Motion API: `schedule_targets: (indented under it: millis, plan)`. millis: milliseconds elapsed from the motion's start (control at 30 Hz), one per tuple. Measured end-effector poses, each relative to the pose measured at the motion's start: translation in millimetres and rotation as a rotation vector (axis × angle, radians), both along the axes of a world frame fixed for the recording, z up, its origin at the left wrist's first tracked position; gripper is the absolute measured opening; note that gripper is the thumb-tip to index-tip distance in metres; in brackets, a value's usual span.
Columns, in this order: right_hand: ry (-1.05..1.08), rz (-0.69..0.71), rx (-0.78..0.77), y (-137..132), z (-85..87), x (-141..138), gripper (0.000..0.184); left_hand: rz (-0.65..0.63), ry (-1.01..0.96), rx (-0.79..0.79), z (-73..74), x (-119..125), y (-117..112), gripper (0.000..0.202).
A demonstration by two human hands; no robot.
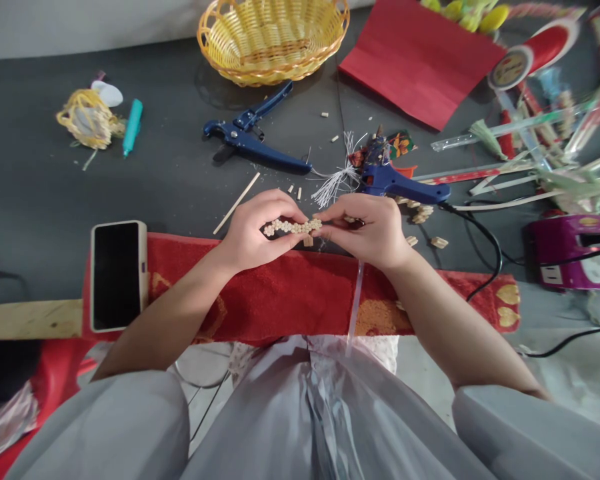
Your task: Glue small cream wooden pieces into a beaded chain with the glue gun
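Note:
Between my two hands is a strip of small pale bead-like pieces [293, 227], joined side by side in a wavy row. My left hand [253, 230] pinches the strip's left part between thumb and fingers. At its right end, my right hand [367, 227] grips with thumb and fingertips; part of the strip may be hidden behind them. A small pale block [308, 241] shows just below the fingertips. Right behind my right hand lies a blue glue gun [405, 185], its tip near a bunch of white threads [340, 180].
A blue cutter [260, 143], a yellow basket [275, 43] and red paper [423, 60] lie farther back. A phone [119, 277] rests left on a red towel [280, 293]. Small pale clusters [423, 213], a purple power socket box [573, 250] and cables are at right.

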State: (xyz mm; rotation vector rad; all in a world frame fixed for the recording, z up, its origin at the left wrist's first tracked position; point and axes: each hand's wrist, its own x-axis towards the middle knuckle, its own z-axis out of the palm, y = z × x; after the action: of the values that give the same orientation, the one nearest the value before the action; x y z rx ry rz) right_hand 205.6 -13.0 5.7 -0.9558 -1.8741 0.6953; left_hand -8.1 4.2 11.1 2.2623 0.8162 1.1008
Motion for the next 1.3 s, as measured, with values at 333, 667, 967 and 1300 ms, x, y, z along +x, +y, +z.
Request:
schedule_targets:
  millis: [333, 667, 967, 1300]
  plan:
    - [-0.026, -0.007, 0.0, -0.1, 1.5, 0.4, 0.01, 0.014, 0.023, -0.018, 0.5, -0.4, -0.2, 0.008]
    - [-0.012, -0.01, -0.009, 0.0, -0.3, 0.0, 0.008, 0.026, 0.052, -0.034, -0.1, -0.4, -0.8, 0.009]
    - [-0.007, 0.004, -0.012, 0.5, 0.8, 0.2, 0.009, 0.017, 0.032, -0.013, 0.1, 0.0, -0.8, 0.009]
    - [-0.001, 0.0, -0.022, 0.3, 0.3, 0.3, 0.011, 0.0, 0.013, -0.005, 1.5, 0.2, -0.8, 0.008]
